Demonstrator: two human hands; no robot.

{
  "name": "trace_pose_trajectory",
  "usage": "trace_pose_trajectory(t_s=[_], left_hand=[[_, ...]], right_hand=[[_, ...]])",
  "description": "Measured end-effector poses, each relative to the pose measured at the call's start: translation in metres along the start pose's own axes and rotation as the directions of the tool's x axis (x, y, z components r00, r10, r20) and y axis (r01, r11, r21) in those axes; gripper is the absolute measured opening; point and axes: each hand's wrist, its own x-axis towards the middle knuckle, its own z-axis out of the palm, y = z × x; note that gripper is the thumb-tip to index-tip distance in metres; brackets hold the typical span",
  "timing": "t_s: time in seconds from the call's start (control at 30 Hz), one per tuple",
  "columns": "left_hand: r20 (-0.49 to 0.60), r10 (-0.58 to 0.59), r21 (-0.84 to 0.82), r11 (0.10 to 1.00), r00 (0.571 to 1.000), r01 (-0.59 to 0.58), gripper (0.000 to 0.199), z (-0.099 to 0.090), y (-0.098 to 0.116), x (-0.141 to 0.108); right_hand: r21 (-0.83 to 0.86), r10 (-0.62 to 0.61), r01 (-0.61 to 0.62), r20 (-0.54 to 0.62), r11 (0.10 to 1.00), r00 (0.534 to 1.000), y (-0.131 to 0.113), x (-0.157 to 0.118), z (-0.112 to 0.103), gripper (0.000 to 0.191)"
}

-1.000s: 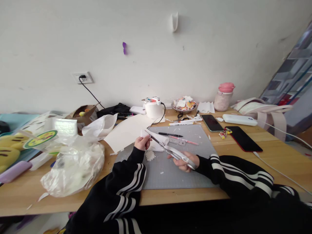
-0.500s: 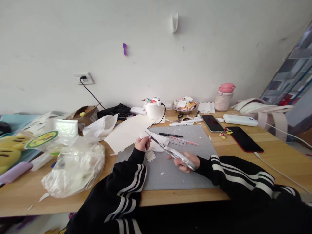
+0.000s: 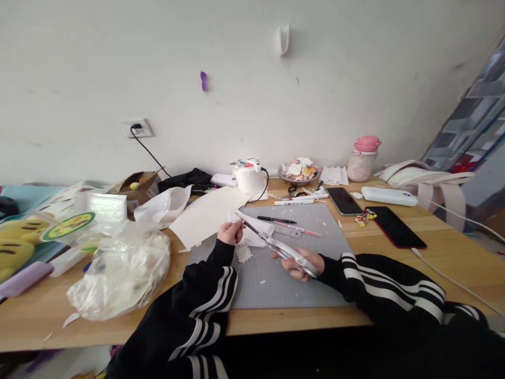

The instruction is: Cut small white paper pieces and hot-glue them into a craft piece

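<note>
Left of the grey rectangular cutting mat (image 3: 292, 295), a crumpled bag of translucent plastic (image 3: 122, 279) lies on the pale wooden table (image 3: 300, 318). Next, a large cream sheet of paper with a curved edge (image 3: 209, 210) reaches over the mat's far left corner. Above the mat's left part, the left hand (image 3: 231, 231) pinches a small piece of white paper (image 3: 232, 216) between thumb and fingers. A white disc with a scalloped edge (image 3: 244, 253) lies flat on the mat, just beside that hand. Over the mat's middle slants a pair of long scissors with white handles (image 3: 272, 242), tips near the pinched paper; whether the blades touch it cannot be told. Behind them, a slim black pen (image 3: 276, 219) rests on the mat. The right hand (image 3: 302, 263), above the mat's right part, is wrapped around the scissor handles. Right of the mat lie a dark phone (image 3: 344, 201) and a black phone with a red edge (image 3: 398, 227). Beyond its far right corner stands a pale bottle with a pink lid (image 3: 362, 160).
</note>
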Motion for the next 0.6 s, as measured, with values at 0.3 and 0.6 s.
trace_pose_trajectory(t_s=[0.3, 0.6], left_hand=[[-0.043, 0.016, 0.000, 1.000, 0.999, -0.016, 0.034, 0.0057, 0.0015, -0.0038], [-0.055, 0.021, -0.026, 0.999, 0.998, -0.022, 0.032, 0.0066, 0.0027, -0.0053]], right_hand=[[-0.111, -0.061, 0.053, -0.068, 0.992, 0.996, 0.0003, -0.0034, 0.0072, 0.035], [-0.023, -0.043, 0.042, -0.052, 0.999, 0.998, 0.0038, -0.0009, 0.0043, 0.030]])
